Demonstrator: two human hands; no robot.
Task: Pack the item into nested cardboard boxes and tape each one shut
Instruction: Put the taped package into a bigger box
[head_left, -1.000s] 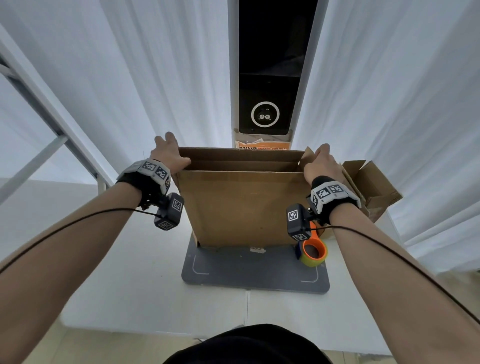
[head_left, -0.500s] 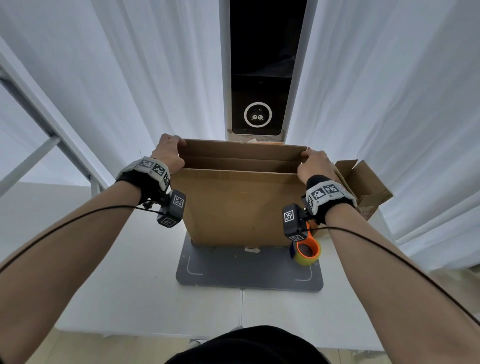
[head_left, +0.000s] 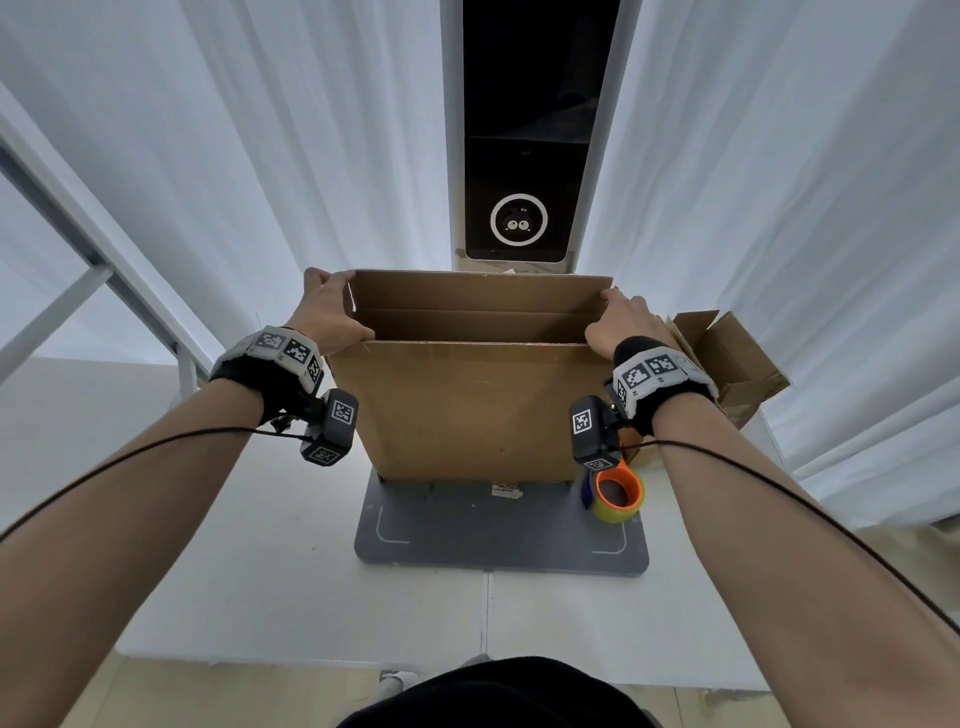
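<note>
A large brown cardboard box (head_left: 472, 410) stands upright on the grey mat (head_left: 498, 535) in the middle of the white table, its top open. My left hand (head_left: 324, 317) grips the box's upper left edge, fingers curled over the far flap. My right hand (head_left: 621, 322) grips the upper right edge the same way. A smaller open cardboard box (head_left: 727, 358) sits behind my right wrist at the table's right. A roll of tape (head_left: 615, 493) with an orange core stands on the mat's right side, under my right wrist. What lies inside the big box is hidden.
White curtains hang behind the table, with a black panel (head_left: 524, 156) showing a ringed camera between them. A white metal frame (head_left: 78, 249) slants at the left. The table's near edge (head_left: 467, 667) runs just in front of my body.
Both hands have shifted from resting on the box's upper corners to curling round its top side edges. The view has moved slightly closer and lower.
</note>
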